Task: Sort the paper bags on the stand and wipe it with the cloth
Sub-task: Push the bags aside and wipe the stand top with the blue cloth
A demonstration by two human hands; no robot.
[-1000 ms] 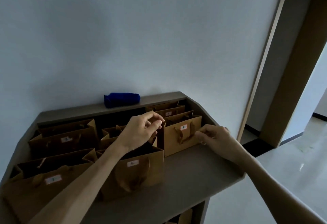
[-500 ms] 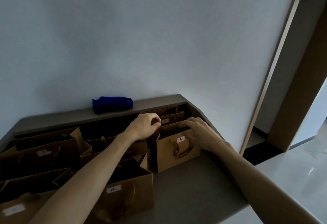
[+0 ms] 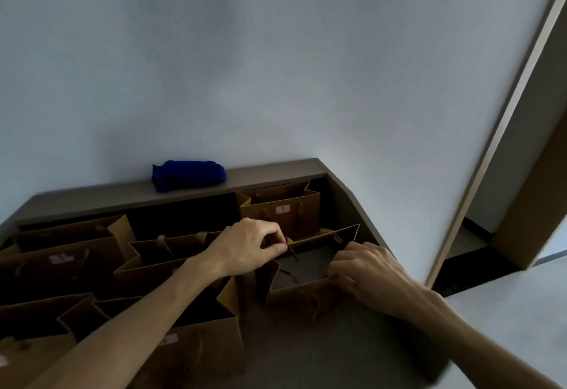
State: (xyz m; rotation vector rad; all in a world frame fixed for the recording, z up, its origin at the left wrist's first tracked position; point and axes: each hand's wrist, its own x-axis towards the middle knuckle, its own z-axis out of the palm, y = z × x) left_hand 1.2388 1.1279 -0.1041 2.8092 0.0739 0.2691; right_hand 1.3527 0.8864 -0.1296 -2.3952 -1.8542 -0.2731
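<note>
The left hand (image 3: 245, 250) pinches the far rim of an open paper bag (image 3: 306, 284) at the right of the counter (image 3: 322, 342); the right hand (image 3: 365, 272) curls over and grips its near rim. More bags crowd the left. The blue cloth (image 3: 188, 174) lies untouched on the far ledge. Pulling the rims apart could likely tear the thin paper or topple neighbouring bags.

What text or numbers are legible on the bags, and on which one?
"1": white label on the back right bag.
White label on the far left bag: blurred, unreadable.
White label on the front bag: mostly hidden by the left forearm, unreadable.
Nothing else readable.
</note>
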